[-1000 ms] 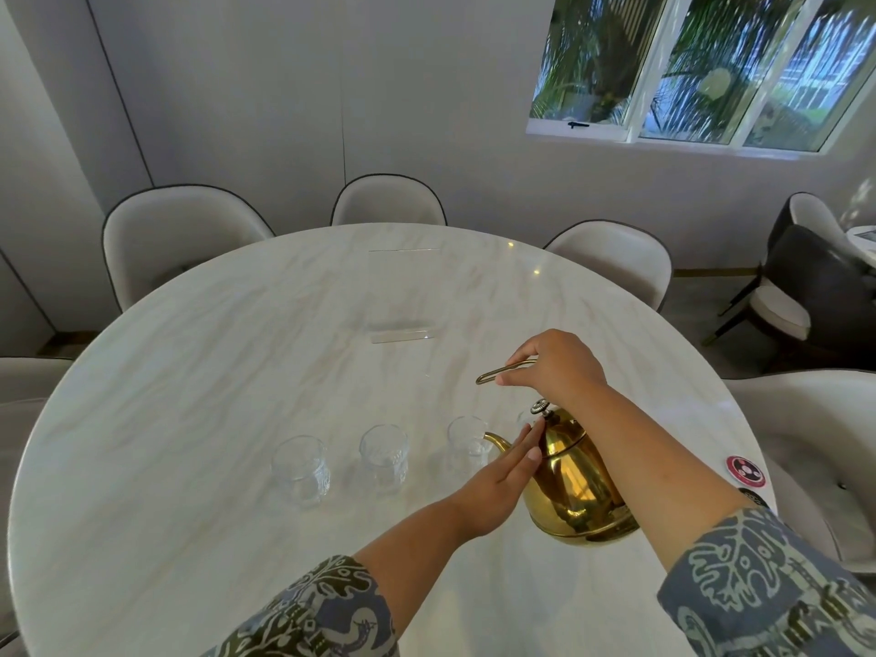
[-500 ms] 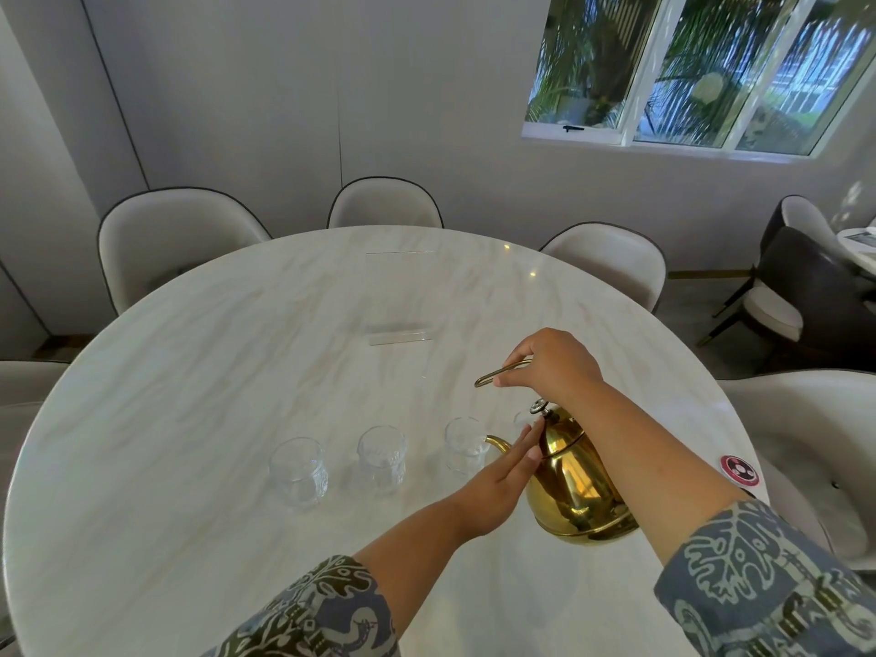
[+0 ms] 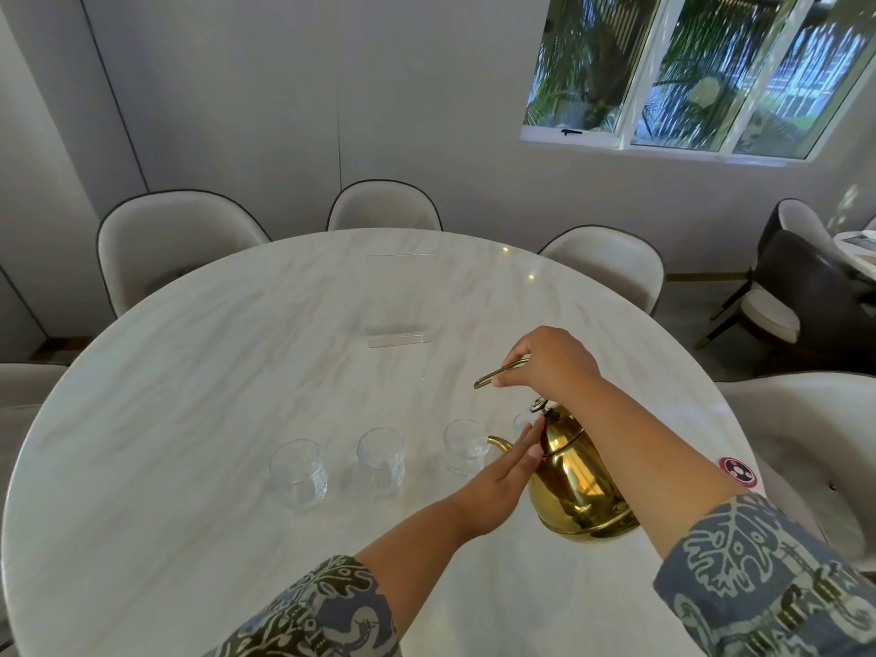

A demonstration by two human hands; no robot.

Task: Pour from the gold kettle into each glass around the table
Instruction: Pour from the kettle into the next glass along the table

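Fingers of our right hand (image 3: 552,360) wrap the thin handle of the round gold metal kettle (image 3: 576,483); our flat, open left hand (image 3: 505,483) steadies its lid. We should tilt slowly, spout over the clear ribbed glass (image 3: 464,445) just beyond our left fingertips.

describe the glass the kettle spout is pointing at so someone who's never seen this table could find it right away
On the round marble table, clear glasses stand in a row near the person's side. The one you want is the third glass from the left, just past the tip of the gold kettle. Unlike the two glasses to its left, which stand alone, it has the spout right at its rim.
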